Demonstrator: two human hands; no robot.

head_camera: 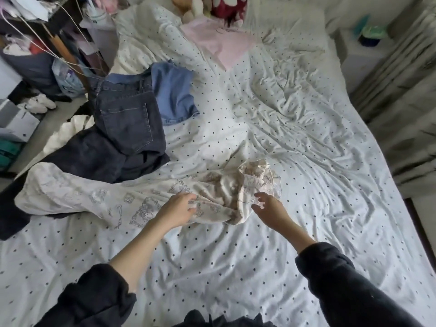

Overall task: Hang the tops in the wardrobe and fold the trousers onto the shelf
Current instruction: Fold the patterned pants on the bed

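Observation:
Cream patterned trousers [99,197] lie stretched across the dotted bed [283,138], bunched at their right end. My left hand [175,211] grips the fabric near the bunched part. Just to the right, my right hand [269,208] hovers with fingers spread, fingertips at the crumpled waistband. Dark jeans [127,128] lie in a heap at the bed's left side, with a light blue denim garment [173,93] behind them. A pink top [217,41] lies near the pillows.
Soft toys [200,8] sit at the head of the bed. Cluttered shelves, bags and boxes [30,55] crowd the floor on the left. A bedside table [368,43] and curtain [405,79] stand on the right.

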